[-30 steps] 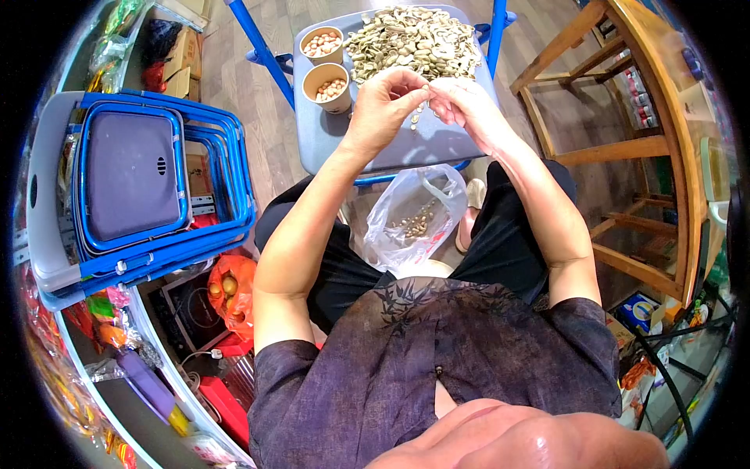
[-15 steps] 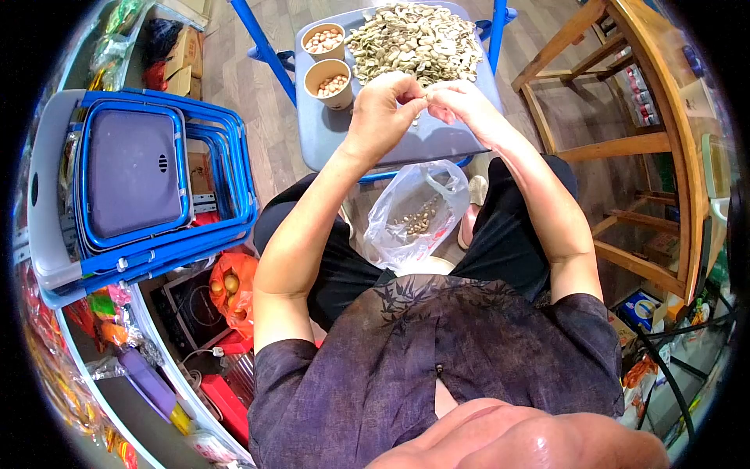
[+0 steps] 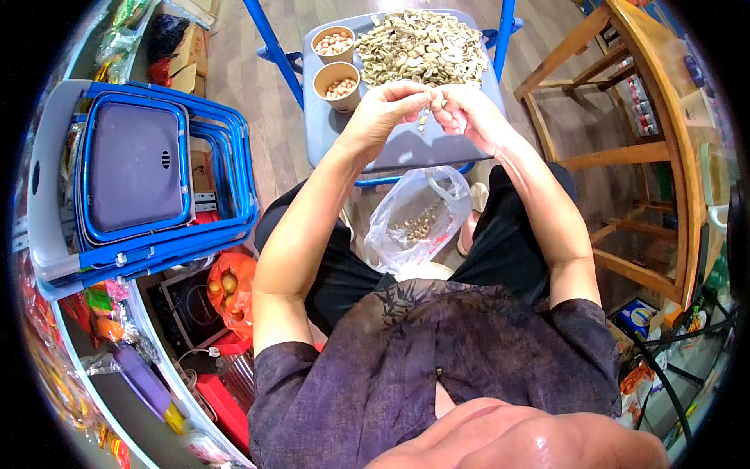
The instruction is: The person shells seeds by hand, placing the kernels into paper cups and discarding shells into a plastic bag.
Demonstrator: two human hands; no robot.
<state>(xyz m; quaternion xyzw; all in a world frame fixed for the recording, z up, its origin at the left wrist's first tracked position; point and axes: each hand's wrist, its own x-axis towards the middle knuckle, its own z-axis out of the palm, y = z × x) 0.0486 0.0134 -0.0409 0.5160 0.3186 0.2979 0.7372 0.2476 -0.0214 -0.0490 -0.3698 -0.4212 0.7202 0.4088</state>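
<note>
Left hand: out over the grey seat; the left hand (image 3: 383, 117) has thumb and forefinger pinched together, barely a gap, on a small pale piece (image 3: 437, 102).
Right hand: the right hand (image 3: 475, 117) comes in opposite, fingers curled, tips closed on that same piece; too small from here to say what it is.
Pale piece: between the two sets of fingertips, above the middle of the seat (image 3: 445, 150).
Heap: a heap (image 3: 422, 48) of pods or shells, I can't say which are empty, running from the far edge toward the middle and out to the right edge.
Far cup: the far cup (image 3: 337, 59), upright by the far left corner, pinkish kernels (image 3: 333, 41) inside.
Near cup: the near cup (image 3: 344, 104), upright by the left edge just beside the other, more kernels in it, close to the left hand.
Loose bits: a few loose bits (image 3: 423, 121) on the seat, between the heap and the near edge.
Bag: a see-through plastic bag (image 3: 384, 227), low down past the near edge, between the person's knees, small brownish pieces (image 3: 419, 225) inside.
Folded chairs: blue-framed folded chairs (image 3: 137, 168), well off past the left edge.
</note>
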